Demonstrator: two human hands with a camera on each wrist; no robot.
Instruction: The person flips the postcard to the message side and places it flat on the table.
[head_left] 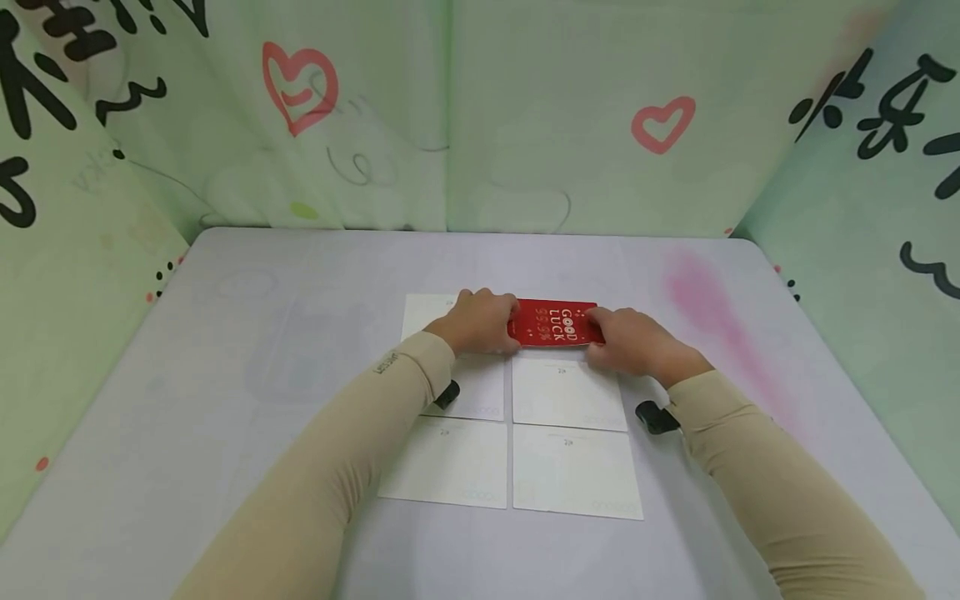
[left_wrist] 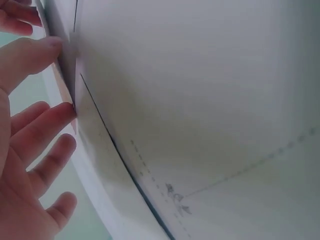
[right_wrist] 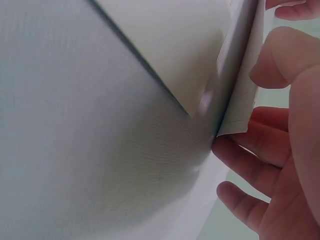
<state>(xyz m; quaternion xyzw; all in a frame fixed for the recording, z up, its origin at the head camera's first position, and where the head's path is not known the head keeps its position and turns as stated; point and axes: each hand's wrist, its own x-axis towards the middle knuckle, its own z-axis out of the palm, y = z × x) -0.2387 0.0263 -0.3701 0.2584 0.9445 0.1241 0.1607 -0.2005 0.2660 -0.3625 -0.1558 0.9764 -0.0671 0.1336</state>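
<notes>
A red card (head_left: 555, 322) with white "GOOD LUCK" lettering lies between my two hands at the far end of a grid of white cards. My left hand (head_left: 482, 322) pinches its left end, thumb near and fingers beyond, as the left wrist view also shows on the hand (left_wrist: 35, 165). At the opposite end, my right hand (head_left: 637, 342) holds the card by its corner between thumb and fingers (right_wrist: 255, 167). Below it sits a white card (head_left: 566, 396). The upper left white card (head_left: 427, 312) is partly covered by my left hand.
More white cards line up in two columns, including a lower left one (head_left: 446, 462) and a lower right one (head_left: 577, 472). They lie on a white-covered table (head_left: 225, 392) with a pink stain. Green printed cloth (head_left: 540, 125) walls the back and sides.
</notes>
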